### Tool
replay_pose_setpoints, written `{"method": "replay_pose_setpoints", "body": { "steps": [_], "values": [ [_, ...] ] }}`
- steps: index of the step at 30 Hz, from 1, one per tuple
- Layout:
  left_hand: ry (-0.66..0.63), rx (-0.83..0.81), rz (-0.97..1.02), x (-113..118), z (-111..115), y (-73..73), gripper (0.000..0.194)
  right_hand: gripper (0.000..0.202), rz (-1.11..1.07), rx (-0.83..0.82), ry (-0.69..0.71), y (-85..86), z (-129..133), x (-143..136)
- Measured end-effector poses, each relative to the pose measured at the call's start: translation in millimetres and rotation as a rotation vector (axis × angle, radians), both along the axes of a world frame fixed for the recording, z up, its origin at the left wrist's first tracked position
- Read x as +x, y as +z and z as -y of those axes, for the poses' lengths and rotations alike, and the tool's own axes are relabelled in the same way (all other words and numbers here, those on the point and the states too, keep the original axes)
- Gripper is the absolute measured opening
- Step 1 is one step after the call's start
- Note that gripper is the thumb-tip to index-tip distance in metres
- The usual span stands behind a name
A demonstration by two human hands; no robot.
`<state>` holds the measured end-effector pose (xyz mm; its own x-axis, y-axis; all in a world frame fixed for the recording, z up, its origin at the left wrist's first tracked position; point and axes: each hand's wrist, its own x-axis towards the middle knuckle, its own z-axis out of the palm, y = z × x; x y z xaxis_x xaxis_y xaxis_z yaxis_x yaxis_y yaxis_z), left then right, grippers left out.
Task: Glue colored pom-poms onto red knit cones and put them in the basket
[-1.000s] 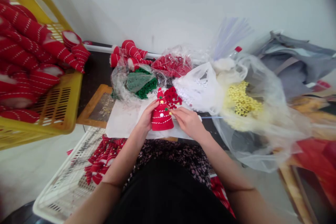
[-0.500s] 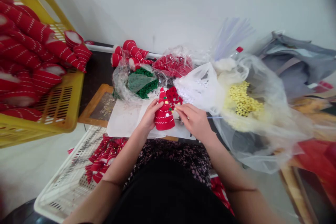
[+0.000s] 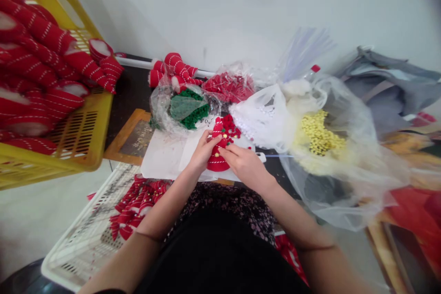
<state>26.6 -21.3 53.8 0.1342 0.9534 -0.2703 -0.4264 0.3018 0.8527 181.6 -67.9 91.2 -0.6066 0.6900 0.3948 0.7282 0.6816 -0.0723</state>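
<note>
A red cone-shaped hat [image 3: 217, 164] with white stitched lines and small coloured pompoms stands out over white paper [image 3: 161, 154]. My left hand [image 3: 202, 150] grips its left side, fingers closed on it. My right hand [image 3: 243, 160] presses its closed fingertips on the hat's right side; any small piece under them is hidden. Just behind the hat lie loose red pompoms [image 3: 230, 125]. Green pompoms [image 3: 189, 108] sit in a clear bag at the back left, and a white bag [image 3: 263, 117] of white pompoms is to the right.
A yellow crate [image 3: 81, 158] of red striped cones stands left. Below it, a white basket [image 3: 74, 243] holds decorated red pieces. Yellow pompoms [image 3: 320, 135] fill a clear bag at right. A bag of red pompoms [image 3: 229, 86] and grey cloth [image 3: 382, 85] lie farther back.
My right hand has moved left onto the hat, its fingertips now against the front. The hat has turned slightly, and a white-ended tool shows to the right of my right hand.
</note>
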Motion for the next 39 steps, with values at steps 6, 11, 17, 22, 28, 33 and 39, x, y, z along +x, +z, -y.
{"method": "replay_pose_setpoints", "body": {
  "steps": [6, 11, 17, 22, 28, 33, 39],
  "values": [
    [0.016, 0.009, -0.011, -1, 1, -0.3, 0.041, 0.033, 0.022, -0.04, 0.073, -0.9, 1, -6],
    [-0.018, -0.033, 0.097, -6, 1, 0.3, 0.042, 0.028, -0.386, -0.12, -0.008, 6.3, -2, 11],
    [0.016, -0.075, 0.177, -11, -1, -5.3, 0.038, 0.021, -0.595, -0.247, -0.081, 7.7, -9, 29],
    [0.045, -0.088, 0.216, -9, -2, -6.6, 0.038, 0.024, -0.582, -0.273, -0.047, -2.3, -8, 20],
    [0.089, -0.087, 0.195, -10, -2, -7.4, 0.042, 0.024, -0.64, -0.266, -0.073, -4.4, -9, 17],
    [0.081, -0.07, 0.192, -10, -3, -7.8, 0.042, 0.023, -0.675, -0.305, -0.057, -4.4, -9, 15],
    [0.047, -0.064, 0.154, -22, 6, -2.9, 0.043, 0.021, -0.847, -0.385, -0.279, -7.7, -9, 19]
  ]
}}
